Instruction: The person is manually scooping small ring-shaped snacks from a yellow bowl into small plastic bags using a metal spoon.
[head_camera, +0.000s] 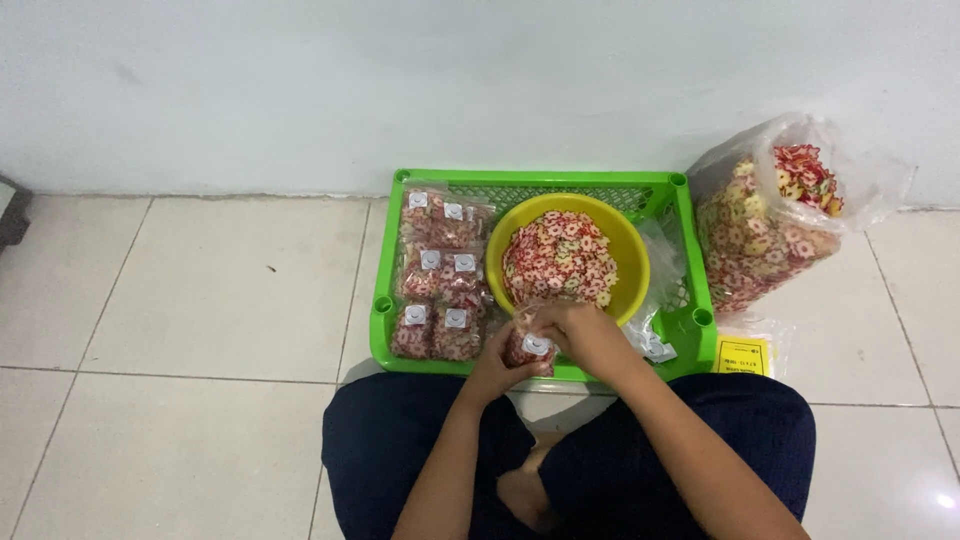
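Six small clear sealed packets of red-and-yellow snack rings (440, 275), already stacked in rows at the left of the green plastic crate (600, 185). One more small clear packet (530, 345) at the near crate edge, pinched between left hand (497, 360) and right hand (585, 335), fingers pressed together on its top. Much left: round yellow plastic bowl (625, 250) heaped full, large clear bulk bag (770, 225) far right nearly full. Spare empty clear bags (655, 345) right of the hands; nothing in the way.

A small clear packet (530, 345) of red-and-cream ring-shaped snacks, bearing a white sticker, is held upright above the green crate's (540, 182) near rim.
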